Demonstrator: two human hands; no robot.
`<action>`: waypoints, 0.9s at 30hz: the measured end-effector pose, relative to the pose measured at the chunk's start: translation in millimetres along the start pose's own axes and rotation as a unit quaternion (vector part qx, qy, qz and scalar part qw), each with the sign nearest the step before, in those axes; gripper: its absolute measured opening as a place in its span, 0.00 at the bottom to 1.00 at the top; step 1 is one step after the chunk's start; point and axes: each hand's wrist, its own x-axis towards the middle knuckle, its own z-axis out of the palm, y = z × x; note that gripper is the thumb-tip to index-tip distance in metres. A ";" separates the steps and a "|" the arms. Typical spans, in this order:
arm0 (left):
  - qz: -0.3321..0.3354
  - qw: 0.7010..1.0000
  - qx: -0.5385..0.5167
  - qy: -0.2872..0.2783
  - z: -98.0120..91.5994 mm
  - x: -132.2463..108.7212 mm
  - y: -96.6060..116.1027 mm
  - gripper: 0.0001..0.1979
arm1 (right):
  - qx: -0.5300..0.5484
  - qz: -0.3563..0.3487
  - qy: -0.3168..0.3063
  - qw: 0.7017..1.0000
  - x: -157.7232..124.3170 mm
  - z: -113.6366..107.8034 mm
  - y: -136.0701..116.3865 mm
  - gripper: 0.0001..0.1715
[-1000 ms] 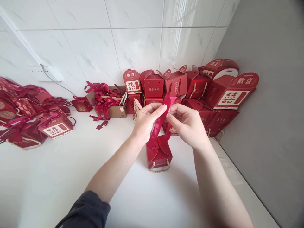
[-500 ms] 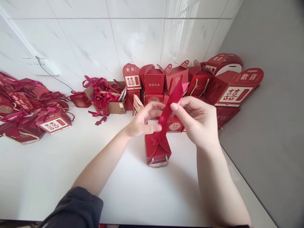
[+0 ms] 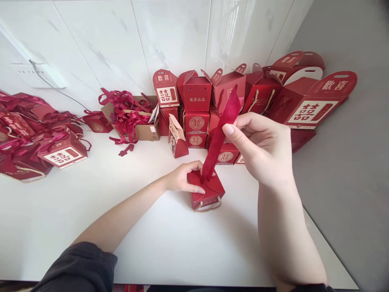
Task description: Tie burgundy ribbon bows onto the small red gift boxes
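Note:
A small red gift box (image 3: 209, 199) with folded top flaps and a twisted gold cord handle stands on the white table. From its top a red ribbon (image 3: 219, 142) rises, pulled taut. The upper part of this ribbon is pinched between thumb and fingers of my right hand (image 3: 258, 146), well above the box. My left hand (image 3: 184, 178) grips the box top, thumb in front of the ribbon's base and fingers behind it. Those far fingertips are partly hidden by the ribbon.
Stacked red boxes (image 3: 197, 101) line the tiled wall. A cardboard box (image 3: 147, 132) of loose ribbons stands left of them. Finished-looking ribboned boxes (image 3: 62, 152) pile up at far left. One small upright box (image 3: 179, 142) is behind my left hand. A grey panel (image 3: 349, 170) bounds the right.
My left hand has come down from beside the ribbon onto the box top. My right hand keeps its pinch on the ribbon. The view has shifted slightly.

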 end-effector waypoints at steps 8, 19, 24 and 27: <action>0.031 0.995 0.090 -0.025 -7.1 7.4 -0.7 0.07 | 0.006 -0.013 -0.002 1.000 0.7 -0.8 0.8 0.11; 0.040 0.952 0.301 0.040 -7.1 6.4 16.4 0.05 | 0.047 -0.002 0.057 0.997 4.2 -0.5 7.1 0.09; 0.070 0.954 0.280 0.080 -4.9 8.7 13.5 0.08 | 0.100 -0.006 0.062 0.993 7.3 -2.6 6.5 0.09; 0.077 0.965 0.240 0.074 -1.7 10.6 7.2 0.06 | 0.074 -0.003 0.046 0.996 5.9 -2.7 6.8 0.08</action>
